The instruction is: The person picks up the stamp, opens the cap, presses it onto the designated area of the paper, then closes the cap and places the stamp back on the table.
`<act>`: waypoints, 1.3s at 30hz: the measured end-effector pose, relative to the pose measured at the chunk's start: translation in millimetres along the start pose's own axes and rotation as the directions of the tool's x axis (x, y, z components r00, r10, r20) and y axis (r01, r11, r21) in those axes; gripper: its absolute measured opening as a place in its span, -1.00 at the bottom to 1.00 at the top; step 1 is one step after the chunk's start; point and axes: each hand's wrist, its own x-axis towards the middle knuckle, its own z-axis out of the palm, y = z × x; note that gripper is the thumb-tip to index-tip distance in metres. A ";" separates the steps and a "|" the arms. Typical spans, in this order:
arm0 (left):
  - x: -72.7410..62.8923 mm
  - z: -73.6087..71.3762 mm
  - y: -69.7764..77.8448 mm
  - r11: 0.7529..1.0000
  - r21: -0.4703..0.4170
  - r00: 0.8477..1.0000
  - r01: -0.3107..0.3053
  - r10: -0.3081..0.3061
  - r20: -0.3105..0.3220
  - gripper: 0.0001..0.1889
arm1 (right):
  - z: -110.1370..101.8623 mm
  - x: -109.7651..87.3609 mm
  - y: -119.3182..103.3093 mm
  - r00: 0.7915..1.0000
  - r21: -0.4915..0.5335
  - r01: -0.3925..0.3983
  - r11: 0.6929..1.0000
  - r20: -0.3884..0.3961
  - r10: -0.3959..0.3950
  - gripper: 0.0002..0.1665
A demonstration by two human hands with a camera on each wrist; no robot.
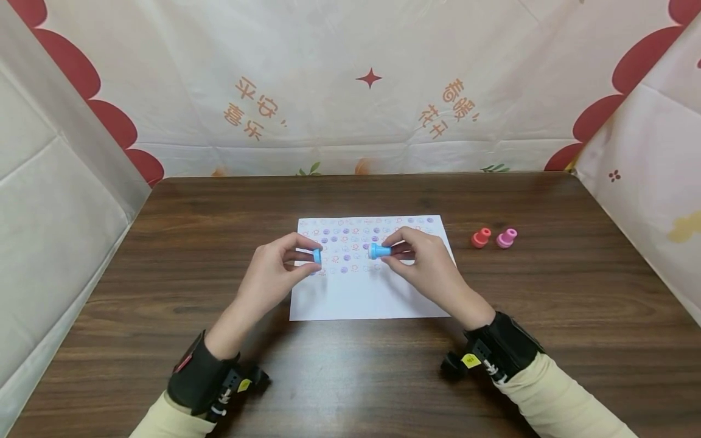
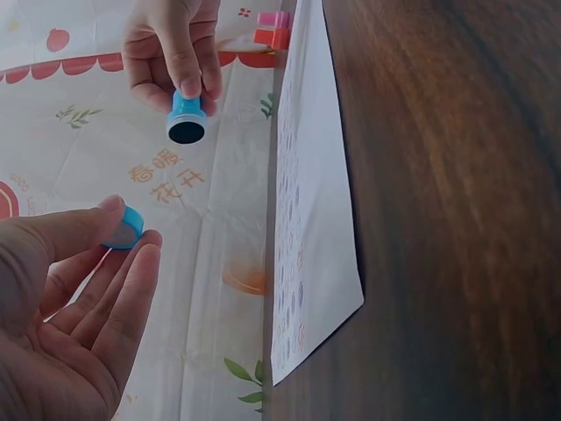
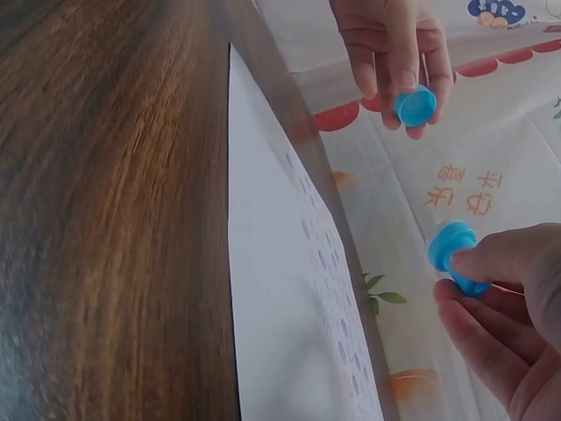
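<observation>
count, left to right: two black wristbands, one on the left wrist (image 1: pixel 199 374) and one on the right (image 1: pixel 504 344); two hands; one blue cap; one white sheet; one blue stamp; one red stamp; one pink stamp; one dark wooden table (image 1: pixel 137 292). printed marks on the sheet: many, in rows, purple, pale blue and red, too small to count surely.

left hand (image 1: pixel 274 264): grasping the blue cap (image 1: pixel 317 255) between thumb and fingertips. cap sits at the tips, raised above the left edge of the sheet, its hollow side turned toward the other hand.

white sheet (image 1: pixel 350 298): flat on the table, below both hands, marks across its far part.

blue stamp (image 1: pixel 380 250): at the fingertips of the right hand (image 1: pixel 429 261), held up over the sheet, lying sideways. this hand is grasping it by the narrow handle, thumb against fingers; the dark round face points at the cap. cap and stamp apart, a gap between.

red stamp (image 1: pixel 481 238), then pink stamp (image 1: pixel 506 238): both upright on the table, right of the sheet, side by side, well apart from the left hand.
</observation>
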 end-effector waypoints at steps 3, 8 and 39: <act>0.4 1.5 0.4 1.000 -0.001 1.000 0.005 -0.005 0.001 -0.72 | 0.3 -0.5 -0.6 1.000 0.022 -0.004 1.000 -0.007 0.005 -0.70; 1.6 4.1 0.2 1.000 0.000 1.000 -0.001 0.001 0.002 -0.71 | 0.4 -1.3 -3.0 1.000 0.059 -0.011 0.998 -0.013 0.012 -0.70; 9.3 29.6 14.5 0.997 -0.080 0.998 0.009 -0.004 0.060 -0.73 | 7.9 -0.7 -20.5 0.998 0.218 0.042 0.975 0.026 -0.049 -0.72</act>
